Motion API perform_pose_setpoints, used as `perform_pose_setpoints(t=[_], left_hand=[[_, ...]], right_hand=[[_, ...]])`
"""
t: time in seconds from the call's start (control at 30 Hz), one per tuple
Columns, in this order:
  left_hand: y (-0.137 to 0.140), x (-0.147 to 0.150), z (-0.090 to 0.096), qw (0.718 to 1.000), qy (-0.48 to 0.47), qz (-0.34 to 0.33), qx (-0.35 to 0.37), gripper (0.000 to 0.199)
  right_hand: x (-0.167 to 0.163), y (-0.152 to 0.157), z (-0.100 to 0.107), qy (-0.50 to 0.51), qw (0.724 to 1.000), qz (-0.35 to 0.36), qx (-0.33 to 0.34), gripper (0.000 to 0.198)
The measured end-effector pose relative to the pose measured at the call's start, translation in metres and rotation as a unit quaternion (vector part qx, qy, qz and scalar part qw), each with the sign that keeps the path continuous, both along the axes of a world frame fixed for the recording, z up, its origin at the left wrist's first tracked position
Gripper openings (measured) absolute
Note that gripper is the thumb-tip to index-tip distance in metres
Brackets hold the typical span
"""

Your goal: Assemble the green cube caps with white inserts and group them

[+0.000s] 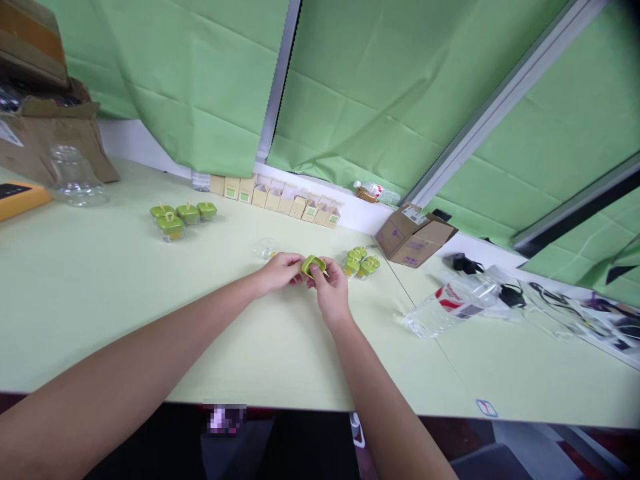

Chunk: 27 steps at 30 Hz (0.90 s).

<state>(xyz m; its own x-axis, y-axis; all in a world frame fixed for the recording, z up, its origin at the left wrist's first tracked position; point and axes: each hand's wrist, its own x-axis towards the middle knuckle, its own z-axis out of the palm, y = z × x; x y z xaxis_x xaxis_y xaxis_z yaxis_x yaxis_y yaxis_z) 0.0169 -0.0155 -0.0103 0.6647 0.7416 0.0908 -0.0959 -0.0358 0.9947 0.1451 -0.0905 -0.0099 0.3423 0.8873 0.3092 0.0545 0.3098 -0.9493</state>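
Note:
A green lid point(311, 259) is held between both hands above the table, its hollow underside turned up toward me. My left hand point(283, 272) pinches its left edge. Around its right side curl the fingers of my right hand point(333, 289), the thumb pressing into the hollow. Just behind my left hand lies a small clear container point(265, 249) with a bit of yellow by it. Several lidded clear containers with green tops point(370, 265) stand close to the right of my hands. A similar group of green-topped containers point(171, 224) sits farther left.
A row of small cardboard boxes point(275, 199) lines the back wall. An open carton point(413, 235) stands at the back right, near a large clear bottle point(447, 303) lying down and tangled cables point(565, 310). At left are a glass jar point(75, 180) and a larger cardboard box point(53, 133).

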Motion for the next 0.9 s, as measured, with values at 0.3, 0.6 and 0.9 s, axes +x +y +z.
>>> perform_pose_setpoints(t=[0.3, 0.6, 0.9], left_hand=[[-0.0004, -0.0004, -0.0001, 1.000, 0.008, -0.004, 0.000, 0.036], [-0.0025, -0.0009, 0.0026, 1.000, 0.008, -0.002, -0.003, 0.034], [0.0014, 0.0007, -0.0016, 1.000, 0.001, 0.008, 0.013, 0.032]], right_hand=[[-0.0026, -0.0010, 0.0013, 0.005, 1.000, -0.007, 0.000, 0.023], [-0.0042, -0.0017, 0.0025, 0.001, 1.000, -0.015, -0.008, 0.023], [-0.0030, -0.0014, 0.0007, -0.003, 1.000, -0.015, -0.009, 0.022]])
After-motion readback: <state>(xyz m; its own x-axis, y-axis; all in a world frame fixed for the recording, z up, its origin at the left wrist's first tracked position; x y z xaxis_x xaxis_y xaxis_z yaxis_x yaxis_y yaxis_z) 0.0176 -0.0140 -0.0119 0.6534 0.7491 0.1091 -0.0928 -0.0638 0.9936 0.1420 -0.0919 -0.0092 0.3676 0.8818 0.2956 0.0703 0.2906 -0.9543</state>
